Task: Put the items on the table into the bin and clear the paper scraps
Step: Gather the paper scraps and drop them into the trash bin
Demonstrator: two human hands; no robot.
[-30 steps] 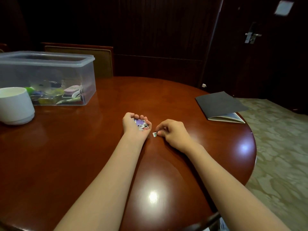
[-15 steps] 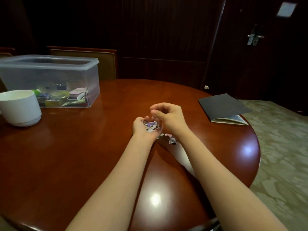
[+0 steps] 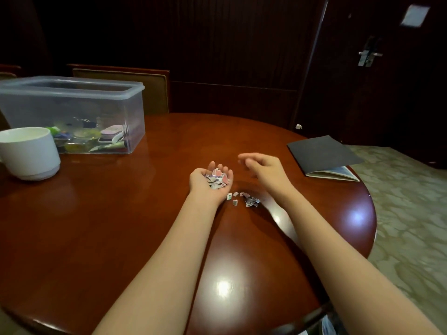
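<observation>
Red-brown polished wood makes up the round table (image 3: 121,213), with a lamp's glare on its near edge. The left hand (image 3: 199,181) lies palm up near the table's middle. Its fingers are bent upward and close together, cupping a heap of scraps (image 3: 217,180) in pink, white and grey. The back of the hand seems to rest on the wood, though the angle does not settle it.

Just right of that wrist, more bits (image 3: 251,201) lie on the table: a small clump and three or so single pieces beside it. The right hand (image 3: 264,170) is above the table, beside the left hand and beyond the bits, touching neither. Its fingers point left, loosely spread and slightly bent. They are blurred, so I cannot tell whether the tips pinch anything; nothing shows in them.

The clear plastic bin (image 3: 72,110) stands at the far left of the table, well apart from both hands, without a lid. Small items (image 3: 84,136) cover its bottom. A white cup (image 3: 29,151) stands just in front of the bin's left end. A dark booklet (image 3: 319,151) lies closed near the table's right edge. A chair (image 3: 150,93) stands behind the bin, against dark wall panels. A door with a metal handle (image 3: 368,55) is at the far right, above patterned carpet (image 3: 406,201).
</observation>
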